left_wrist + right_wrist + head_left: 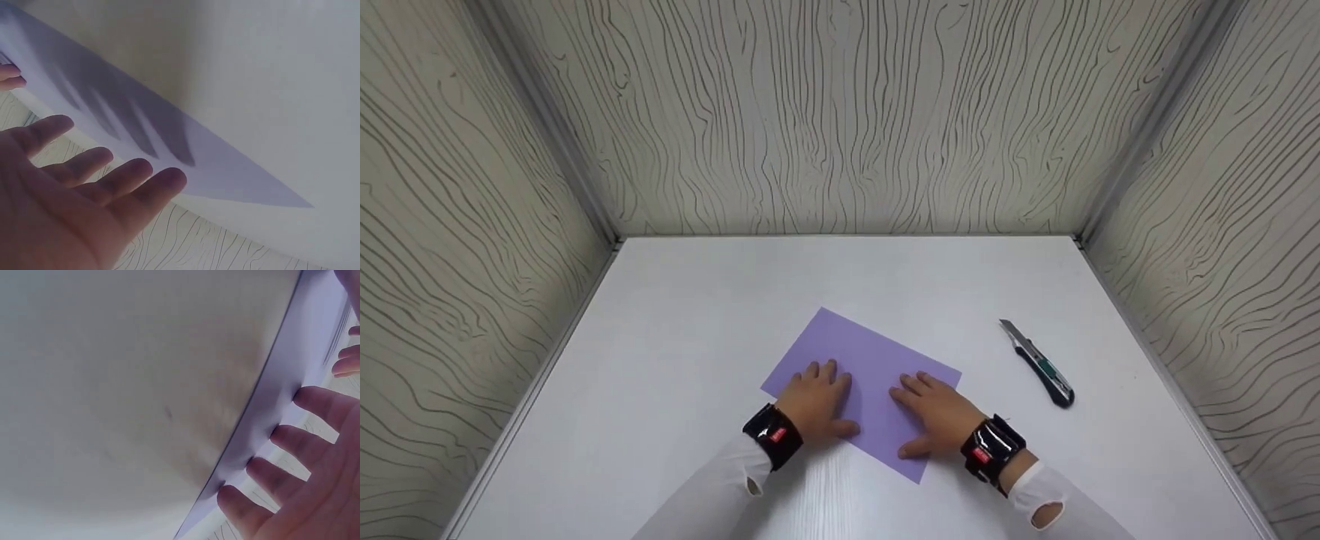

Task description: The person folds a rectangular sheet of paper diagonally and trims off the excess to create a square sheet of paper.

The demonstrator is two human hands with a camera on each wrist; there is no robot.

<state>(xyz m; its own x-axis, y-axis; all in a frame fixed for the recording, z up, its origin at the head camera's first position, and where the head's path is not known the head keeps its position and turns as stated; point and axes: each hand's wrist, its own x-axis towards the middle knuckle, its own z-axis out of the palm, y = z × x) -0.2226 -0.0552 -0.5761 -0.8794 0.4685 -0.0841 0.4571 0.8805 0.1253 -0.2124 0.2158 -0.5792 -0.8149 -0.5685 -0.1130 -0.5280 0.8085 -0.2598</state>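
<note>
A rectangular purple sheet of paper [874, 367] lies at an angle on the white table. My left hand [816, 401] is over its left part, fingers spread. In the left wrist view, shadows fall on the sheet apart from the fingertips [169, 179], so this hand seems to hover just above it. On the right part of the sheet, my right hand [943, 414] rests with its fingers spread. The right wrist view shows its fingertips [306, 396] touching the paper. Neither hand grips anything.
To the right of the sheet lies a utility knife [1041, 367] with a black and green handle, its blade out and pointing to the far left. Wood-grain panels [840, 120] wall in the white table [682, 315] at the back and both sides.
</note>
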